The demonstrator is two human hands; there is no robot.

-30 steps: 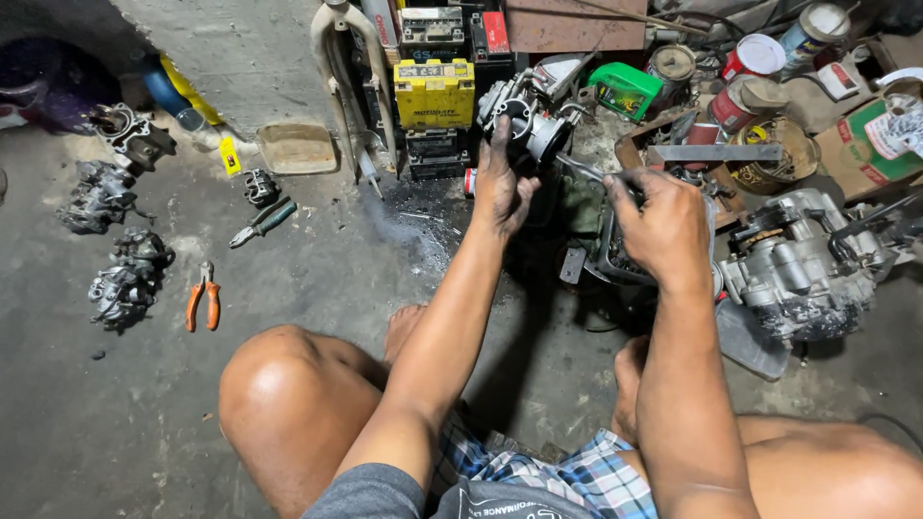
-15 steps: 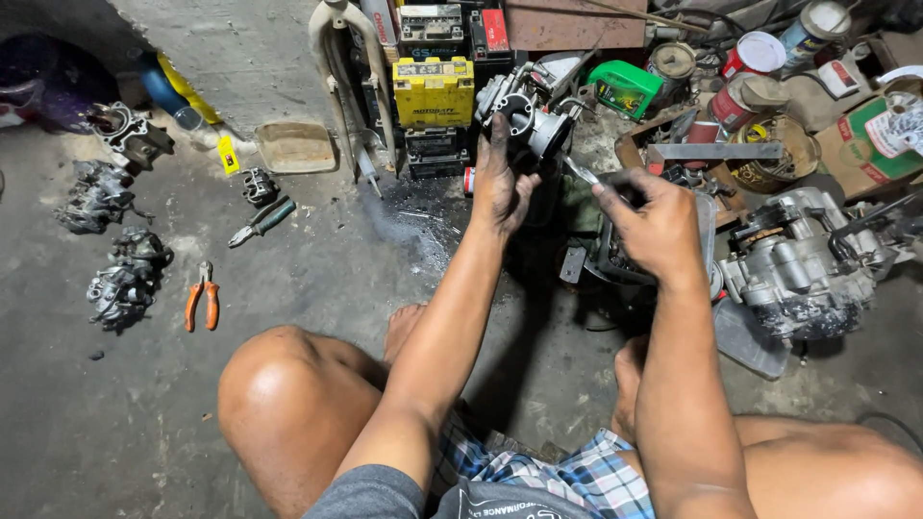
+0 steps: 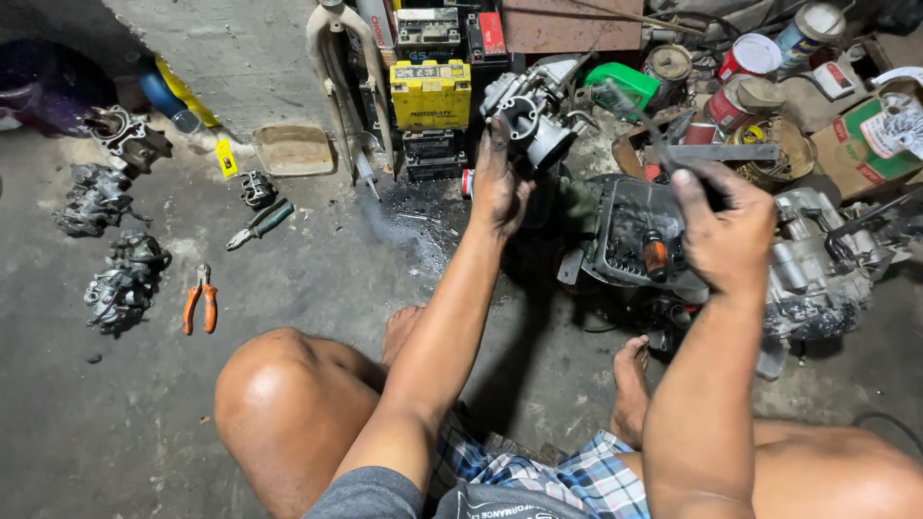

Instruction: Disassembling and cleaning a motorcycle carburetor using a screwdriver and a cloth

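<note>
Carburetor, grey cast metal with a round throat, held up off the concrete floor in the left hand, fingers wrapped and clamped around its lower body, thumb side toward the camera. Just to the right, the right hand, greasy, fingers curled together around a slim dark tool; exact kind too blurred to tell, tip not touching the carburetor, hands a little apart. Judged as mid-job: carburetor out of any machine and in hand, apparently whole on the outside, no loose screws or bowl visibly laid out beside it, so most of the stripping or cleaning seemingly left to do. Below the right hand, a black plastic tray with small parts inside, and beside that a grimy engine block. Behind the carburetor, a yellow battery and a green container, with paint cans farther right. On the floor to the left, well apart from the hands, orange-handled pliers, green-handled pliers, and several more carburetors in a loose row. Bare knees and feet at the bottom, seated low on the floor.
</note>
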